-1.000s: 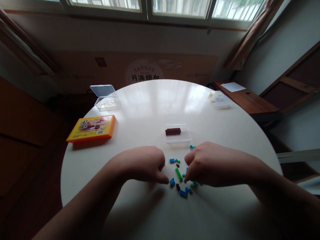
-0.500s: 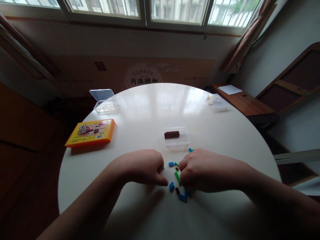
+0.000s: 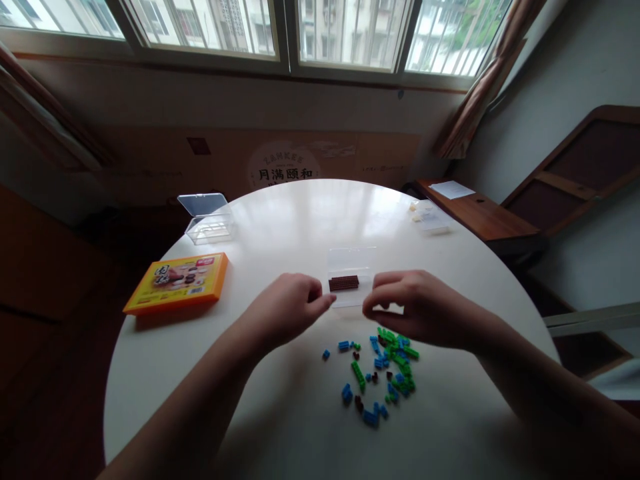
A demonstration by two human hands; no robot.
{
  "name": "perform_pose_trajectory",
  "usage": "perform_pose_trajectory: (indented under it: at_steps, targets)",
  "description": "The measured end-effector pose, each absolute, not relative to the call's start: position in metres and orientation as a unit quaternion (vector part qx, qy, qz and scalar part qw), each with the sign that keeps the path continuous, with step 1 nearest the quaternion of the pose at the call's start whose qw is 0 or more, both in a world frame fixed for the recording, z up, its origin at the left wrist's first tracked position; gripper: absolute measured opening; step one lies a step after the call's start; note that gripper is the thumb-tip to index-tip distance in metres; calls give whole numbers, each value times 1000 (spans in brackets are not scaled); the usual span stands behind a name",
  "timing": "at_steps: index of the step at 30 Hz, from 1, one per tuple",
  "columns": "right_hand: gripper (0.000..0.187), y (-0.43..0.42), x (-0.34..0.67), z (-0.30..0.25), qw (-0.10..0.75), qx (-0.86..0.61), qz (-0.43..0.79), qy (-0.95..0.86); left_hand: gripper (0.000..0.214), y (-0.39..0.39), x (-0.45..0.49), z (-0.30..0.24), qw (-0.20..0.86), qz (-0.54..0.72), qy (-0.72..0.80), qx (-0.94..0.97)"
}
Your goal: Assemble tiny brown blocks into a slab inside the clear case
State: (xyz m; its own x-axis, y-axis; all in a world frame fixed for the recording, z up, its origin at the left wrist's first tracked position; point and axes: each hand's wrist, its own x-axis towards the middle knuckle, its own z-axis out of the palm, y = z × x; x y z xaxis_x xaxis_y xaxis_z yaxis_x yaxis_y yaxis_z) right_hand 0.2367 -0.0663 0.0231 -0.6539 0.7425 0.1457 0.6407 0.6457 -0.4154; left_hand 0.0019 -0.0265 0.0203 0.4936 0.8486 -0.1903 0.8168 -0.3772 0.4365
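Observation:
My left hand [image 3: 293, 307] is held over the table just left of a small clear plastic box [image 3: 366, 293]. Its fingers are curled and the thumb points toward the box; whatever they may hold is hidden. On the other side of the box, my right hand [image 3: 413, 307] has thumb and forefinger pinched together at the box's near right corner. Anything between those fingertips is too small to make out. Inside the box lies a dark brown studded block piece [image 3: 344, 283]. Below the hands are scattered small building bricks, among them a green brick [image 3: 358, 375] and a blue brick [image 3: 371, 418].
An orange-yellow game box [image 3: 177, 283] lies at the left on the round white table [image 3: 280, 227]. Behind it stands an open clear case [image 3: 210, 228]. A clear container [image 3: 433, 219] sits at the far right, near a wooden desk [image 3: 493, 217].
Both hands have moved up and away from the loose bricks to either side of the clear box. The brick pile that my right hand covered now shows.

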Motion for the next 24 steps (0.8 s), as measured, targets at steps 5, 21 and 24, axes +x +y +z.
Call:
perform_pose_trajectory:
  at_steps: [5,21,24]
  targets:
    - [16,-38,244,4,170,-530,81,-827,37,-13,6,1,194,124,570,788]
    - [20,-33,226,5,64,-578,95,-808,40,-14,14,-18,207,115,563,792]
    - [19,-35,227,8,74,-596,82,-795,40,-15,14,-17,212,112,563,791]
